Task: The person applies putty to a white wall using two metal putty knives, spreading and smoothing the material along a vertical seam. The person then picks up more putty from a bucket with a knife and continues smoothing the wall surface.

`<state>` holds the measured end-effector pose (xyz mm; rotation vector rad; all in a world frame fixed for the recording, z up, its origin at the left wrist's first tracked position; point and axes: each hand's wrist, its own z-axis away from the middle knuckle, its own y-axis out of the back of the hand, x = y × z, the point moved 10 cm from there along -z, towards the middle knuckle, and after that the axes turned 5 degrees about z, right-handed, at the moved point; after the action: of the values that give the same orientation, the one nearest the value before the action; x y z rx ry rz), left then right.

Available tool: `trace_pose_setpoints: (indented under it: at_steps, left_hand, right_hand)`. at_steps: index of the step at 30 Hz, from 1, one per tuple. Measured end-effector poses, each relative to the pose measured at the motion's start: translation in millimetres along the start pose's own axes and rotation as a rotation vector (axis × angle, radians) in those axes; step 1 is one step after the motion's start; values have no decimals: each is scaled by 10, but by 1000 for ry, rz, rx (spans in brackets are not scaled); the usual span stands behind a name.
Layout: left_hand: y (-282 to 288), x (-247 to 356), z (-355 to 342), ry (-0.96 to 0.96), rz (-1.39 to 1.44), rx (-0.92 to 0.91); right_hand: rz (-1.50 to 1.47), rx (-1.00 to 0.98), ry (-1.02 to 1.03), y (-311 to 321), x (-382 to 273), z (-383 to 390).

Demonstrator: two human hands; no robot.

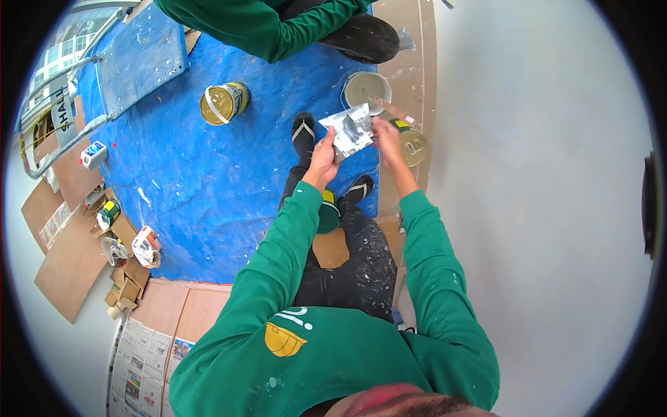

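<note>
My left hand (323, 161) is closed on the near left edge of a flat, silvery plate (356, 142), which has a dark grey patch and whitish smears on its face. At the plate's right edge my right hand (388, 141) has its fingers curled and slightly blurred; whether they grip the plate or some small tool is not clear. Just beyond the plate stands a white bucket (349, 92) with pale grey paste in it. A brownish strip (396, 111) lies at the bucket's near rim. To the right is a tin with a gold lid (413, 148).
A dark green tin (328, 217) stands between my legs. A gold tin (226, 104) with a white handle sits on the blue sheet (201, 174). Another person's green sleeve (278, 35) is at the top. A pale wall (528, 208) runs along the right; a blue-topped platform (142, 59) stands far left.
</note>
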<state>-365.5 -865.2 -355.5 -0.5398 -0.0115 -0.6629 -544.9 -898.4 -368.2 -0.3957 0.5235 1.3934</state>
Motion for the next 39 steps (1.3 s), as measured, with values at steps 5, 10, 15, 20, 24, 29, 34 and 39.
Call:
trace_pose_setpoints:
  at_steps: [5,10,15,20,24,29,34,39]
  left_hand:
    - [243,502,-192,-69,-253,10]
    - [534,949,-274,-125,-433,83]
    - [886,1192,-295,-173,-562,196]
    - [868,1177,-343,-199,-626,226]
    - [668,1097,-565,-239,-672,209]
    - [691,1148,-510,-306,-642,280]
    - [920,1116,-663,-277,-654,253]
    - [838,1143,-589,-331,-707,298]
  right_hand:
    - [1617,404,621,414,-611,-506]
    - [1994,119,422,570,38,-1156]
    - [1485,-130,105,277,131,-809]
    - [1289,-128,176,339,-166,-534]
    - [1098,61,390,578,191,-1065]
    - [521,-225,-338,340,230,-843]
    - [696,-119,-192,489,-5,-804]
    - [24,-243,-496,458,572,-723]
